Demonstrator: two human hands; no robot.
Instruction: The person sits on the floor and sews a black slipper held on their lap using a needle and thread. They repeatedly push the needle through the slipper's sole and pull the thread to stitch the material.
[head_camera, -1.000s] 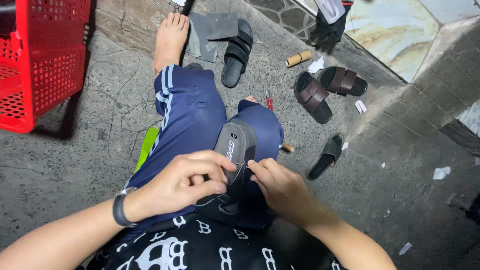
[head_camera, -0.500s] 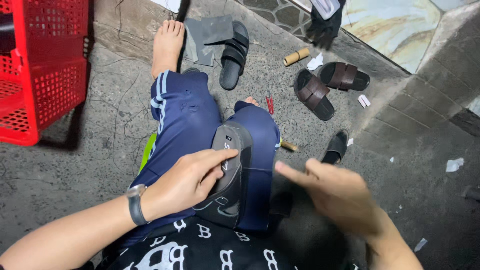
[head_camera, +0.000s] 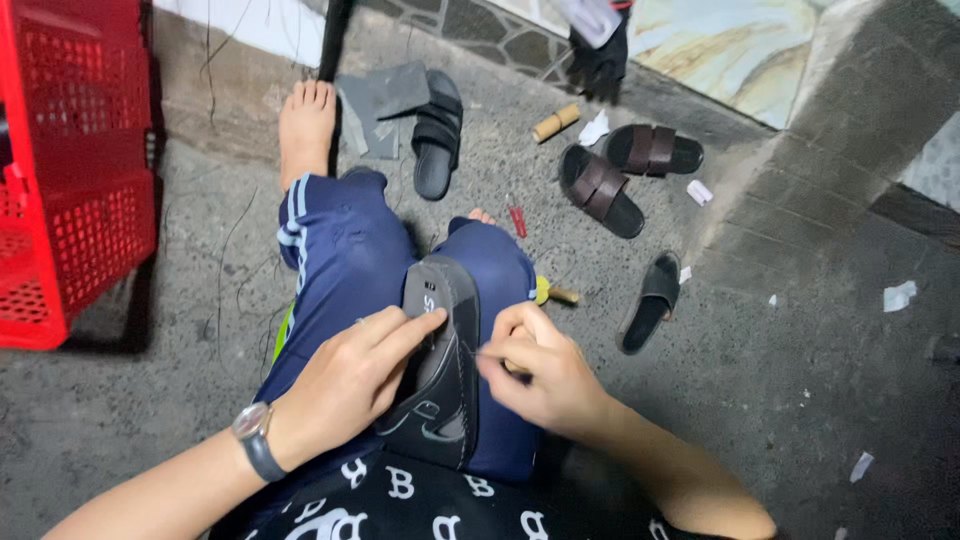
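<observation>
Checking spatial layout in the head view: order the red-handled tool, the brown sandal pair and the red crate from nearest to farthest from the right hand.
From the right hand:
1. Red-handled tool, on the ground just beyond the knee.
2. Brown sandal pair, farther ahead to the right.
3. Red crate, far left.

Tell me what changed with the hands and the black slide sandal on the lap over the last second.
The right hand swung out to the right away from the black rubber slide sandal, then came back to its edge, fingertips pinched as if on something thin; what it is cannot be made out. The left hand stayed clamped on the sandal, which remained propped on the blue-trousered lap. The sandals on the ground did not move.
</observation>
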